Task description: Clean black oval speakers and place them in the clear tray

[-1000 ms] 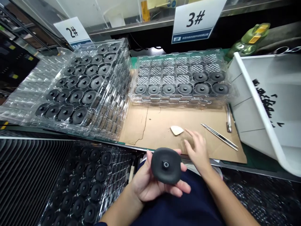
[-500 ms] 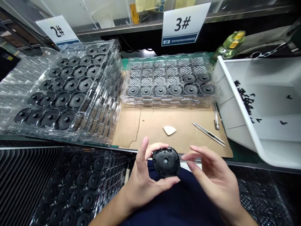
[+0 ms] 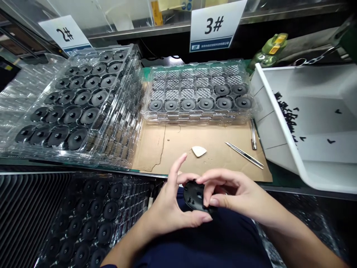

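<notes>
From the head camera, the main risk looks like a drop: the round black part (image 3: 193, 195) is held only by fingers, out over the person's dark lap, so a slip of the fingertips could send it onto the clothing or down among the filled clear trays (image 3: 131, 186) just left of the lap. (Its smooth, dark surface may not give much grip.) A hard press or twist could also mark the part or bend its edge.

The left hand (image 3: 167, 210) is partly open, palm up, with the index finger raised clear and the other fingers curled beneath the part. The right hand (image 3: 237, 190) is nearly closed, its fingers (image 3: 214, 178) arched over the part and pinching it from the right. So the two hands are close together, clamped on one part, which sits just in front of the near edge of the cardboard sheet (image 3: 173, 149), with its underside and small holes facing up.

Beyond the cardboard sheet stands a stack of clear trays (image 3: 198, 118) holding black discs. On the sheet lie a white pick (image 3: 199, 151) and tweezers (image 3: 244, 155), and past its right end stands a white bin (image 3: 275, 123) with small black bits (image 3: 285, 113) inside.
</notes>
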A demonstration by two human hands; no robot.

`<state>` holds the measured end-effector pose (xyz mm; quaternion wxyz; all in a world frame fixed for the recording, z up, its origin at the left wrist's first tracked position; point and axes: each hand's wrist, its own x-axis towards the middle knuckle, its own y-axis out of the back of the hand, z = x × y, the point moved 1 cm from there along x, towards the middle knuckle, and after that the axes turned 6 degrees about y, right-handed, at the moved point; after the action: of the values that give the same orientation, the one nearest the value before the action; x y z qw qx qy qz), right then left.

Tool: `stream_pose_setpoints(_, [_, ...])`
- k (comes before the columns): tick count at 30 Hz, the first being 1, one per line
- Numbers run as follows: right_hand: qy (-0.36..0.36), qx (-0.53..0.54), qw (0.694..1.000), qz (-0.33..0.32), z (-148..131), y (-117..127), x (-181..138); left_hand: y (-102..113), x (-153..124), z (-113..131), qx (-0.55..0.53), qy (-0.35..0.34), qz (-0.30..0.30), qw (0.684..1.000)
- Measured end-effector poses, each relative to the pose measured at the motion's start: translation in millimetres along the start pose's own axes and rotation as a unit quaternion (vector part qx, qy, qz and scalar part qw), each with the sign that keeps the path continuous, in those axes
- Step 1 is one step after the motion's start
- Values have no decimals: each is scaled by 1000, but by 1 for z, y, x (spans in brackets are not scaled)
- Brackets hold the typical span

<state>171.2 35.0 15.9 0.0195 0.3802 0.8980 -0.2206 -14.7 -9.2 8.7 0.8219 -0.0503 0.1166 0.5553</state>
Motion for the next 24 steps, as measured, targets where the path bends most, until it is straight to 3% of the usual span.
stream_pose_setpoints(9, [-33,17,999,-16,-1,5,4,4,6,3,-56,71,-45,995])
stream_pose_setpoints(24, [-4,-34,999,-17,2,10,7,10,14,1,-54,91,-72,992])
